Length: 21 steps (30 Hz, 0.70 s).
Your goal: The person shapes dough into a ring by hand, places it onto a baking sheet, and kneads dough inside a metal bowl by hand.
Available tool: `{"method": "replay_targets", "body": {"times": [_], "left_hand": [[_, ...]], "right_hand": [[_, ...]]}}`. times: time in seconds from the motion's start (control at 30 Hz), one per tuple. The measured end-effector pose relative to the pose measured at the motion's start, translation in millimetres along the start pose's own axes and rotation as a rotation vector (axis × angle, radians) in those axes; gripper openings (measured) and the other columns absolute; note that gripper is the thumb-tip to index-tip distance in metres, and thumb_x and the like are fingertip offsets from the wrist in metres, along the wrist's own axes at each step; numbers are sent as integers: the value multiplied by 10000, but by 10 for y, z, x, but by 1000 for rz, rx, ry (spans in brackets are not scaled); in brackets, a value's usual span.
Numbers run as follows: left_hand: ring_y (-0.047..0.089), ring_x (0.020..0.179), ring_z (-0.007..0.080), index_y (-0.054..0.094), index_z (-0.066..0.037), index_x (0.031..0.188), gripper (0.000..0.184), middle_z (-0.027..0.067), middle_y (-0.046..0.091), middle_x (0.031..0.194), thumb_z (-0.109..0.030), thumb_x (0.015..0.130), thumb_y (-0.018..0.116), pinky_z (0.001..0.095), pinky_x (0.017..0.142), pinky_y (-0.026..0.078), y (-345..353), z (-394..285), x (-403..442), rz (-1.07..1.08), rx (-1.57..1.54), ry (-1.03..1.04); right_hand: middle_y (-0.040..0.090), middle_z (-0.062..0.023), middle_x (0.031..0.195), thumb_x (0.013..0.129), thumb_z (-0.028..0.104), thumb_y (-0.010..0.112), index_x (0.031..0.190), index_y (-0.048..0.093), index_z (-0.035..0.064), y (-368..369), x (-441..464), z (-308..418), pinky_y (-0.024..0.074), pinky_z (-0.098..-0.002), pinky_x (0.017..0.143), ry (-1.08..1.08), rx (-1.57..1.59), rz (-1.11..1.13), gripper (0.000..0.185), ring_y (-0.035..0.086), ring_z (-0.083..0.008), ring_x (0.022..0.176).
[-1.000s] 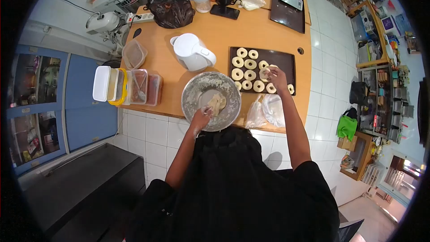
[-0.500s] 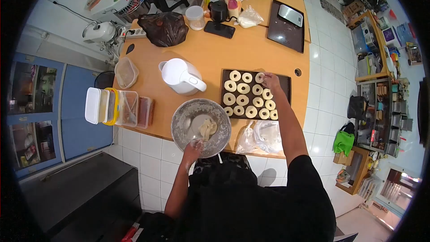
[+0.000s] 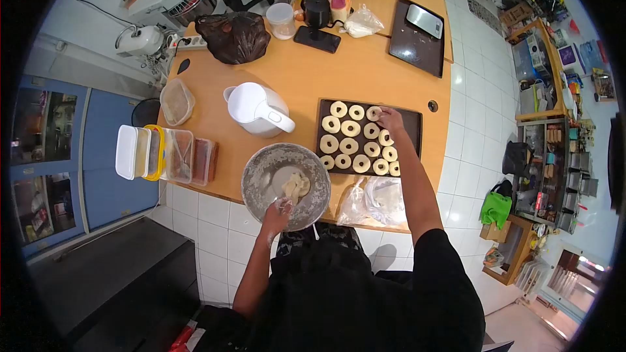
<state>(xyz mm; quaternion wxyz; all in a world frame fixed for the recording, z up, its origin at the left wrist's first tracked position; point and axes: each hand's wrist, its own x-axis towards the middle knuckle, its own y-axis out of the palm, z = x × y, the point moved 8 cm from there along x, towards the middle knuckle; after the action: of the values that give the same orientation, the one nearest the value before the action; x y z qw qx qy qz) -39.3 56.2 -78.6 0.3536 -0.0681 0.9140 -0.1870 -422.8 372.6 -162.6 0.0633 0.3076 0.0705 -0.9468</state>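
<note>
The metal bowl (image 3: pixel 253 171) sits at the near edge of the wooden table (image 3: pixel 306 81), in front of the person, with a lump of dough (image 3: pixel 296 185) inside. The left hand (image 3: pixel 279 212) reaches over the near rim of the bowl, its fingers bent toward the dough and close together at its near side; whether they grip the dough cannot be told.

The dark baking tray (image 3: pixel 409 119) lies flat to the right of the bowl. Dough rings (image 3: pixel 350 128) (each with a central hole) are set out in uneven rows over the part of the tray nearer the bowl. The right hand (image 3: pixel 391 119) is positioned over the far row, fingers angled down and its fingertips at the edge of the rightmost ring there; the view does not show whether they pinch it or only touch it.

Clear plastic bags (image 3: pixel 383 199) lie between the tray and the near table edge. The white kettle (image 3: pixel 255 108) stands beyond the bowl, and plastic containers (image 3: pixel 177 154) stand to the bowl's left. Farther back, a scale (image 3: pixel 426 21) rests on a second dark tray (image 3: pixel 415 51).
</note>
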Motion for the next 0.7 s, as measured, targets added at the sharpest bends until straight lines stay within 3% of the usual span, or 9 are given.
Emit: {"method": "replay_targets", "body": {"times": [0.17,0.27,0.33,0.47,0.57,0.7], "left_hand": [[671,902,287,594,28,1156,315,209,675,971,-148,895,575,354,798,510,-138,-131,66,-100,126,104],[642,991,314,562,22,1201,382,234,637,1086,-166,871,606,379,850,496,-170,-185,143,-34,158,-31],[575,1081,368,538,5,1224,433,255,581,1171,-198,850,618,440,905,462,-230,-362,155,-153,274,130],[465,1197,428,484,-20,1284,524,275,481,1287,-230,826,631,494,986,407,-47,-558,239,-331,802,417],[469,1192,431,486,-13,1280,507,259,480,1291,-229,840,616,496,988,415,214,-552,292,-68,709,284],[474,1199,414,483,-35,1297,474,261,478,1293,-156,849,580,468,969,440,494,-236,379,-63,837,273]], "right_hand": [[690,-104,1039,872,213,644,1137,641,16,-130,276,-104,521,-320,835,-175,-302,-62,330,661,-194,945],[691,-148,1035,860,299,639,1101,664,34,-169,110,134,512,-352,847,-309,-578,-195,359,665,-252,955],[685,-165,1039,852,346,633,1086,672,49,-223,-114,352,504,-376,852,-316,-648,-266,380,661,-289,961],[695,-165,975,869,286,628,1062,668,23,-248,-474,616,507,-368,832,-389,-562,-305,329,677,-278,911],[692,-171,972,897,200,608,1064,663,12,-55,-1154,881,516,-350,807,-542,-451,-348,257,679,-257,905],[665,-147,993,909,103,585,1057,626,3,401,-1961,654,514,-330,750,-654,-309,-271,183,651,-229,883]]}}
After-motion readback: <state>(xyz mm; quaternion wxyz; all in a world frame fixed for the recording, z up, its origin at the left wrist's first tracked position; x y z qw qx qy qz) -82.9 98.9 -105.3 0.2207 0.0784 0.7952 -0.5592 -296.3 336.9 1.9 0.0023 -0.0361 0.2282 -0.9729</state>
